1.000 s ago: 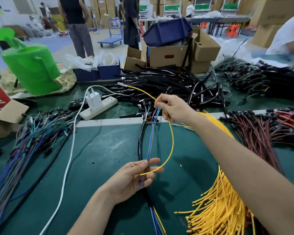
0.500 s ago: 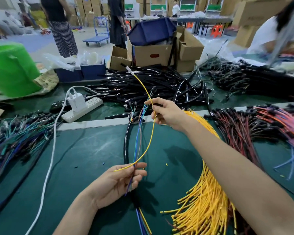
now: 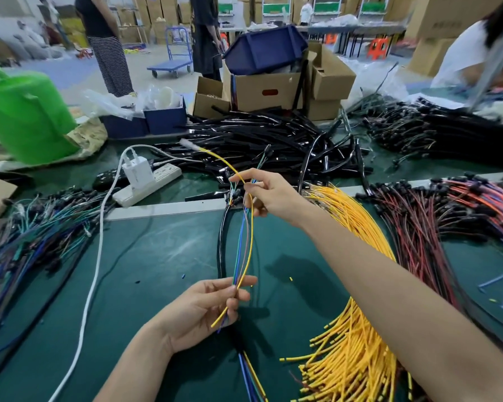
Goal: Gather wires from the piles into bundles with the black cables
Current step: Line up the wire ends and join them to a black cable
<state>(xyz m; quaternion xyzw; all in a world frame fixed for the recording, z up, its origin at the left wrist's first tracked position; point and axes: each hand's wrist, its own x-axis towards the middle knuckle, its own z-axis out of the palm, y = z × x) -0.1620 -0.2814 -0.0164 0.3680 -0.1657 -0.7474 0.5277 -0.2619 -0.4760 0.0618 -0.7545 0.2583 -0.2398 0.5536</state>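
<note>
My left hand pinches the lower ends of a thin bundle of wires, blue, green, pink and yellow. One yellow wire arcs up from that hand to my right hand, which pinches the bundle's upper part near its connectors. A black cable lies on the green mat just left of the bundle. The yellow wire pile spreads under my right forearm. The black cable pile lies behind my hands.
Mixed blue and green wires lie at the left, red and orange wires at the right. A white power strip with a charger and white cord sits behind the mat. Cardboard boxes and a green bin stand further back. People stand beyond.
The yellow wire's lower end has come in alongside the other wires in my left hand, and its loop has narrowed. My right hand shifted slightly along the bundle's top.
</note>
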